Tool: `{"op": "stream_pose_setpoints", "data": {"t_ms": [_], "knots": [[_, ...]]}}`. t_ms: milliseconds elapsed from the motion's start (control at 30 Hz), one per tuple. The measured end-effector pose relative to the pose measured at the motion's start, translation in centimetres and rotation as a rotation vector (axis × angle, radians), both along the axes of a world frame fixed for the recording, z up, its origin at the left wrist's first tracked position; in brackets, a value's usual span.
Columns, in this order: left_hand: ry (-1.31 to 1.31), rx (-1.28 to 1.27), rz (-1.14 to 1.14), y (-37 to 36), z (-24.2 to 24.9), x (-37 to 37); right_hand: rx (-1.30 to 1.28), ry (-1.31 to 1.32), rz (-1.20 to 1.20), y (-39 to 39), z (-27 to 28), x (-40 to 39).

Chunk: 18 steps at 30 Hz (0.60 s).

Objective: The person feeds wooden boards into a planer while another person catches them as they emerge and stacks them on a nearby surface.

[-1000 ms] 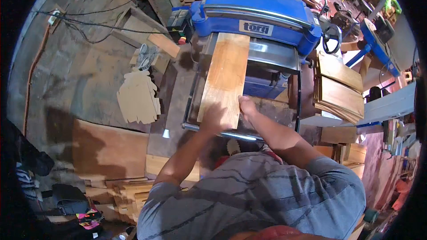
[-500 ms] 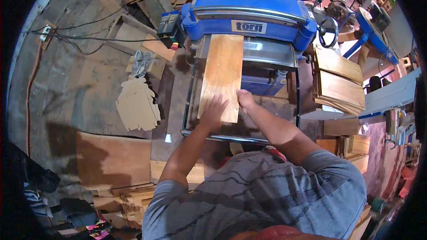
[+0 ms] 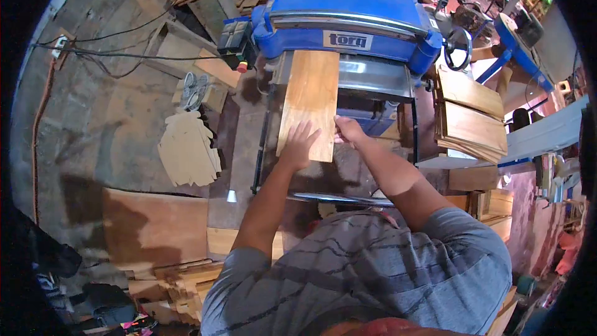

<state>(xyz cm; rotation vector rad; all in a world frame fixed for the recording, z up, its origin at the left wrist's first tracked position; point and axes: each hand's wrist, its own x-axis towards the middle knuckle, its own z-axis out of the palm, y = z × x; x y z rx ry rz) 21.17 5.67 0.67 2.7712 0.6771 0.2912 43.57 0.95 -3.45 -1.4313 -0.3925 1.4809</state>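
Observation:
A flat wooden board [image 3: 311, 90] lies lengthwise on the bed of a blue thickness planer [image 3: 348, 1], its far end at the machine's infeed opening. My left hand [image 3: 299, 144] rests palm down on the near end of the board, fingers spread. At the board's right edge, my right hand [image 3: 349, 130] has its fingers curled, with the thumb near the top face; its grip underneath is partly hidden. The planer's metal infeed plate [image 3: 376, 76] shows to the right of the board.
Planed boards [image 3: 472, 112] are stacked on the right, beside the planer's handwheel [image 3: 458, 48]. A switch box [image 3: 235, 40] with a red button sits left of the machine. Black cables [image 3: 130, 54] cross the left side. Cardboard [image 3: 188, 149] and a plywood sheet [image 3: 154, 227] lie on the floor.
The board has slid a little forward into the planer, its near end now farther from me. Both my hands have moved forward with it.

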Motion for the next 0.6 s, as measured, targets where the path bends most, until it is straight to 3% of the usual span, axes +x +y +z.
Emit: {"op": "stream_pose_setpoints", "data": {"t_ms": [67,133,267,300,433,533,600], "knots": [[-0.038,0.011,-0.007,0.4,-0.3,0.3,-0.054,-0.118,0.007,-1.7,1.6,1.9],[-0.119,0.060,-0.022,0.8,-0.6,0.4,0.059,-0.606,0.082,-4.0,-0.7,5.1],[-0.158,0.030,-0.030,0.8,0.0,0.2,0.224,-1.447,0.018,-12.5,3.3,9.2],[-0.164,0.024,-0.039,0.9,-0.1,0.2,0.223,-1.588,0.105,-14.5,4.5,10.2],[-0.161,0.033,-0.062,1.2,-0.4,0.4,0.141,-1.867,0.309,-20.6,2.3,12.1],[-0.106,0.040,-0.046,1.1,-0.2,0.5,0.127,-1.703,0.337,-21.4,0.3,11.3],[-0.098,0.027,-0.039,0.9,-0.3,0.6,0.113,-1.741,0.323,-21.5,-0.3,11.4]]}}
